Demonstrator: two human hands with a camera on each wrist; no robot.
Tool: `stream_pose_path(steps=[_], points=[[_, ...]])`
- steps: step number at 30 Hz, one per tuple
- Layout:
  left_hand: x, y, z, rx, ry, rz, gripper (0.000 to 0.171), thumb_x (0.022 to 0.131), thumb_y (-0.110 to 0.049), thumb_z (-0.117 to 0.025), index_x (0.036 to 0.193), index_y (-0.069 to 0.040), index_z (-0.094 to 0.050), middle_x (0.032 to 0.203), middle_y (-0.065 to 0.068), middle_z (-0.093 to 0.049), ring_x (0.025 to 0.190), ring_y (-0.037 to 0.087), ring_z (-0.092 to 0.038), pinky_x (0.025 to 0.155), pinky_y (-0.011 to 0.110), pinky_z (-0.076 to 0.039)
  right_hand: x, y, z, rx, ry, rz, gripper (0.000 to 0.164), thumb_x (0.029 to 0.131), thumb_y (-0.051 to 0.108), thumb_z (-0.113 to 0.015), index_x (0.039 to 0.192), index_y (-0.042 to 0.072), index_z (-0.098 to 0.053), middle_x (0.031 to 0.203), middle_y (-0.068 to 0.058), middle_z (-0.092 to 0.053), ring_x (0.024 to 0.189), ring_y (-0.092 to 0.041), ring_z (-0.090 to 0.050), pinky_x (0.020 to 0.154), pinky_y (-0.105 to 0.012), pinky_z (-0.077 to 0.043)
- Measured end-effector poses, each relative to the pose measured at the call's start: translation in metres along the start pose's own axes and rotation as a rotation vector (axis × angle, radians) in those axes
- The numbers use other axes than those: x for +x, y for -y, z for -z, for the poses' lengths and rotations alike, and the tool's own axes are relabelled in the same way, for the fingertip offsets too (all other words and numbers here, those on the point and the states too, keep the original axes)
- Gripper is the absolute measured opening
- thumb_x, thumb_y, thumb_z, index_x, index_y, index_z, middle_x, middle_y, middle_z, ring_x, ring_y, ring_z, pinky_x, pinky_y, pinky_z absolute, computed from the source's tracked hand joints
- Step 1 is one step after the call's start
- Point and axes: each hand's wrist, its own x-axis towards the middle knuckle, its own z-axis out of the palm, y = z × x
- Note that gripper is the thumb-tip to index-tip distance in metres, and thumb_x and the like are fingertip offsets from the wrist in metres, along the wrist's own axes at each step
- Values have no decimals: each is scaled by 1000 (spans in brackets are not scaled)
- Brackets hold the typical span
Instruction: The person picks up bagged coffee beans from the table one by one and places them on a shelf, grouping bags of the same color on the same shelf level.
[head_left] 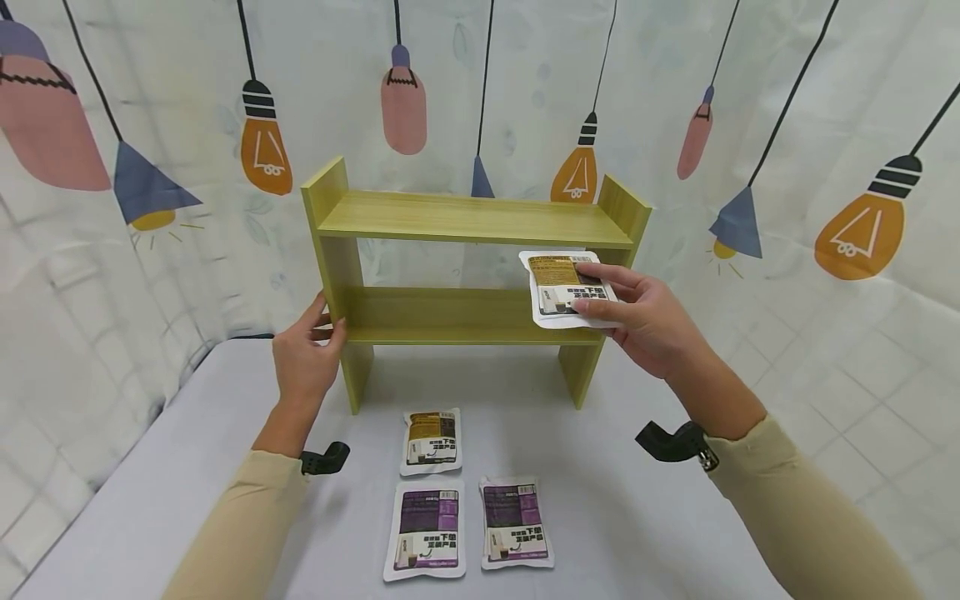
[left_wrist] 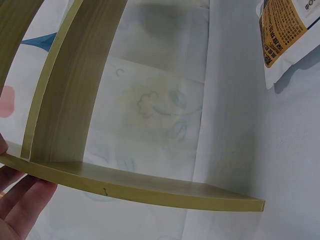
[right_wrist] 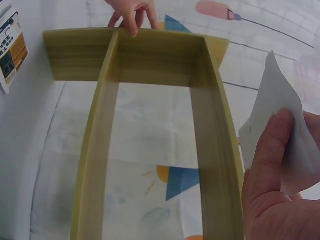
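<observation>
A small light-wood two-tier shelf (head_left: 450,315) stands on the white table. My left hand (head_left: 309,346) grips its left side panel at the height of the lower board; in the left wrist view the fingers (left_wrist: 30,200) lie along the panel's outer face. With thumb and fingers my right hand (head_left: 648,321) holds a flat white pouch (head_left: 547,287) with a brown-and-black label, raised in front of the shelf's right side. The right wrist view shows the plain white back of this pouch (right_wrist: 272,95), with fingers against it. Both shelf boards are bare where visible.
On the table before the shelf lies another brown-labelled pouch (head_left: 432,442). Nearer to me are two purple-labelled pouches, a left one (head_left: 427,533) and a right one (head_left: 516,523). Behind the shelf hangs a pale curtain (head_left: 480,100) printed with lamps.
</observation>
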Motion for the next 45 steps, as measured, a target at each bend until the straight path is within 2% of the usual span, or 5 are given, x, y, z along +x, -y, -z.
stream_pose_path(steps=[6, 21, 35, 40, 45], points=[[-1, -2, 0, -23, 0, 2, 54, 95, -9, -70, 146, -26, -59, 116, 18, -76, 84, 39, -76, 70, -5, -38, 5, 7, 1, -9, -14, -14, 60, 94, 4, -71, 151, 15, -53, 139, -7, -48, 119, -21, -59, 90, -21, -58], [0, 2, -2, -13, -8, -20, 56, 94, -8, -69, 145, -28, -60, 111, 18, -77, 78, 38, -76, 67, -2, -43, 22, 16, 3, -19, -113, -20, 58, 91, 9, -76, 146, 20, -59, 145, -6, -48, 124, -25, -58, 91, -21, -57], [1, 2, -1, 3, -6, -24, 56, 95, -12, -69, 146, -30, -58, 117, 16, -76, 83, 36, -77, 69, -3, -41, 29, 27, 7, 76, -56, -15, 64, 89, 2, -77, 148, 15, -56, 137, -6, -49, 113, -20, -62, 87, -22, -59], [0, 2, 0, 11, -8, -18, 55, 95, -11, -69, 146, -30, -59, 115, 15, -77, 80, 36, -77, 68, 2, -47, 32, 29, 7, 51, -50, -20, 64, 89, 2, -76, 148, 17, -56, 138, -7, -48, 115, -21, -62, 87, -22, -59], [0, 2, 0, -2, -10, -17, 55, 95, -9, -68, 146, -28, -59, 114, 17, -77, 81, 38, -76, 69, -5, -39, 36, 30, 9, 15, -23, -18, 62, 91, 1, -73, 149, 17, -56, 140, -8, -47, 119, -22, -59, 89, -21, -58]])
